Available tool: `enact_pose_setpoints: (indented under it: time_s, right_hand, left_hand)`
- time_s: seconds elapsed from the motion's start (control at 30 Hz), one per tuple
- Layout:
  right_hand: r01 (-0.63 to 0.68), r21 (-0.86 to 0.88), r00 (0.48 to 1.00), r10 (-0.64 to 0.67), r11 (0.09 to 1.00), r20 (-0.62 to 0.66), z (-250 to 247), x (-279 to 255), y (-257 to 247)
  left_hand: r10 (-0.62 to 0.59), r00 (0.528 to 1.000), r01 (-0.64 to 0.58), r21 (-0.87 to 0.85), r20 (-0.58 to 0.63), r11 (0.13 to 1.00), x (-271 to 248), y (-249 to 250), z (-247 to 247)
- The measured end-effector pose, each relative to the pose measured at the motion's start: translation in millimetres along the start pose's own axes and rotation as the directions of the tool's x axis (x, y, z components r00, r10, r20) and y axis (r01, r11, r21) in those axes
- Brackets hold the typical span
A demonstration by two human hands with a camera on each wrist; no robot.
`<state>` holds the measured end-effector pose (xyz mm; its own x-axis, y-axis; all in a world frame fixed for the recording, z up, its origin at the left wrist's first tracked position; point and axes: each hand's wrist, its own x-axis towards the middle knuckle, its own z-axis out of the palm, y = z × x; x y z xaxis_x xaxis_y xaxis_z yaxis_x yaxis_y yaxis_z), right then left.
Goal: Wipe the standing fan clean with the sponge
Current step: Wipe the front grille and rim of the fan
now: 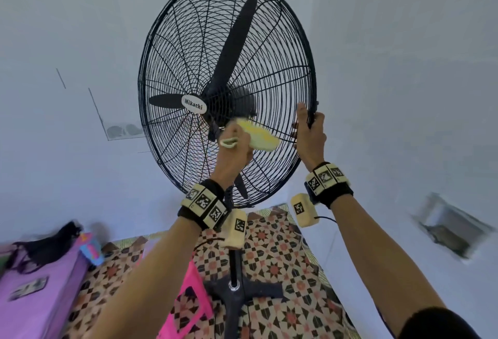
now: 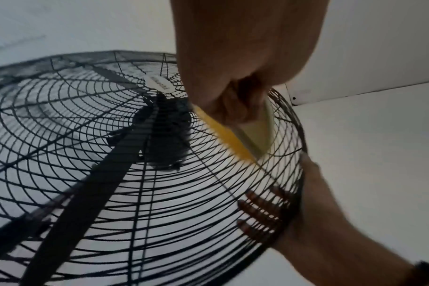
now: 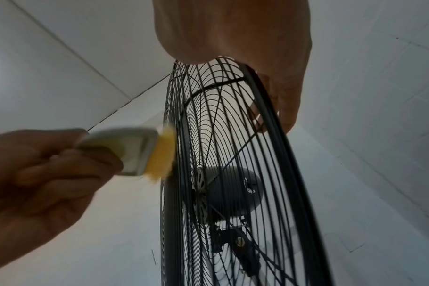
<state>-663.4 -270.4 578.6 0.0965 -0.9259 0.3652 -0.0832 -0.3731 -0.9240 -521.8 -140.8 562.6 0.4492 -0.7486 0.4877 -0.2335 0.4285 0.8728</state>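
Left hand (image 1: pixel 234 147) pressing sponge (image 1: pixel 262 138) on fan grille (image 1: pixel 188 42), right hand (image 1: pixel 310 134) gripping rim

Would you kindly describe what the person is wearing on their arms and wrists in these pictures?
Both forearms are bare. The left wrist and the right wrist each carry a black band ringed with cream blocks printed with black-and-white square markers. A cream camera box bearing the same kind of marker hangs under the left band, another under the right, with a thin black cable trailing off it. A dark sleeve covers the right upper arm.

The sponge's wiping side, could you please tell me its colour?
Yellow, on a pale backing; the sponge shows best in the right wrist view.
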Motion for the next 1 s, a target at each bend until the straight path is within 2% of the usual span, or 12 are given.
enact_pose_setpoints:
  time_s: [0.1,0.17,0.27,0.33,0.4,0.43,0.5,0.57,0.63,0.7,0.8,1.0]
  right_hand:
    - [-0.025,-0.009,0.998,0.026,1.0,0.06,-6.5,3.8,-2.1]
    - [-0.015,-0.051,0.993,0.021,0.999,0.12,-12.3,2.2,-3.8]
    - [-0.003,-0.067,0.983,0.015,0.998,0.184,-18.1,-1.2,-6.6]
    - [-0.003,-0.051,0.981,0.013,0.999,0.192,-17.2,-1.7,-8.2]
    - [-0.014,-0.029,0.982,0.019,0.999,0.189,-15.9,-2.2,-8.5]
    - [-0.013,-0.02,0.982,0.017,1.0,0.19,-15.2,-2.5,-8.7]
    - [0.001,-0.009,0.98,0.001,1.0,0.199,-12.8,-5.3,-10.0]
    - [0.007,0.001,0.981,-0.007,1.0,0.193,-10.2,-8.2,-10.4]
    - [0.01,-0.009,0.983,-0.009,1.0,0.186,-9.5,-8.5,-11.3]
    - [-0.002,-0.023,0.983,0.006,1.0,0.184,-10.7,-10.1,-14.0]
    - [-0.014,-0.019,0.982,0.018,1.0,0.188,-15.4,-13.4,-16.4]
    - [-0.113,0.052,0.93,0.087,0.992,0.356,0.8,19.8,31.4]
  left_hand:
    - [-0.04,0.961,0.079,-0.131,0.274,0.988,-9.3,10.9,13.6]
    - [0.001,0.982,0.038,-0.205,0.19,0.978,-9.4,11.1,11.7]
    - [0.027,0.991,-0.023,-0.027,0.128,0.999,-5.8,0.6,-2.4]
    - [0.027,0.994,-0.019,0.074,-0.109,0.997,2.5,-6.2,-17.7]
    - [-0.035,0.894,0.04,0.003,-0.446,0.999,14.1,-6.8,-33.7]
    - [-0.067,0.859,0.047,-0.052,-0.507,0.998,16.4,-5.2,-38.5]
    - [-0.062,0.914,0.035,-0.074,-0.4,0.997,9.3,2.7,-35.4]
    - [-0.001,0.99,-0.003,-0.023,-0.144,1.0,-4.9,8.1,-17.9]
    - [0.074,0.997,-0.074,-0.011,0.018,0.997,-11.5,6.2,0.8]
    - [0.087,0.986,-0.087,0.006,-0.142,0.996,-4.2,2.0,4.0]
    - [0.008,0.897,-0.012,-0.005,-0.443,1.0,13.2,-3.6,-18.1]
    - [0.146,0.984,-0.146,0.008,-0.103,0.989,-37.0,16.3,38.5]
